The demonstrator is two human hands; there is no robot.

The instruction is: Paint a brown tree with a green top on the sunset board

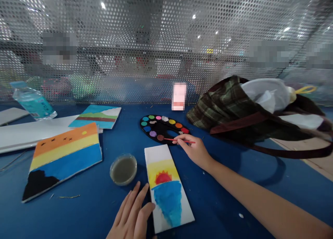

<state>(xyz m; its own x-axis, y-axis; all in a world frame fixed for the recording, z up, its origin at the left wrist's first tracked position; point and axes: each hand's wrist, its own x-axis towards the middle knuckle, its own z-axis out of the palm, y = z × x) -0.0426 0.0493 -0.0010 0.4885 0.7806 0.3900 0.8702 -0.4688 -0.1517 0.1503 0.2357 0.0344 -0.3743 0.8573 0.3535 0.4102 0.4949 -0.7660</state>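
Note:
My right hand (194, 149) pinches a thin red paintbrush (186, 141). The brush tip touches or hovers over the brown pan at the near edge of a black oval paint palette (170, 125) with several coloured pans. In front of the palette lies a narrow white canvas (153, 155), painted with a yellow sky, a red sun and blue water. My left hand (134, 213) rests with fingers stretched out, its fingertips at the canvas's left edge. Just beyond those fingers stands a clear round bowl (123, 169) of murky grey water.
Left on the blue table (88, 214) lie a sunset painting (67, 155) and a striped landscape painting (96, 116). A water bottle (33, 102) stands behind them. At the right slumps a plaid bag (229, 107); a blurred phone-like screen (179, 96) leans against the perforated metal panel (145, 69).

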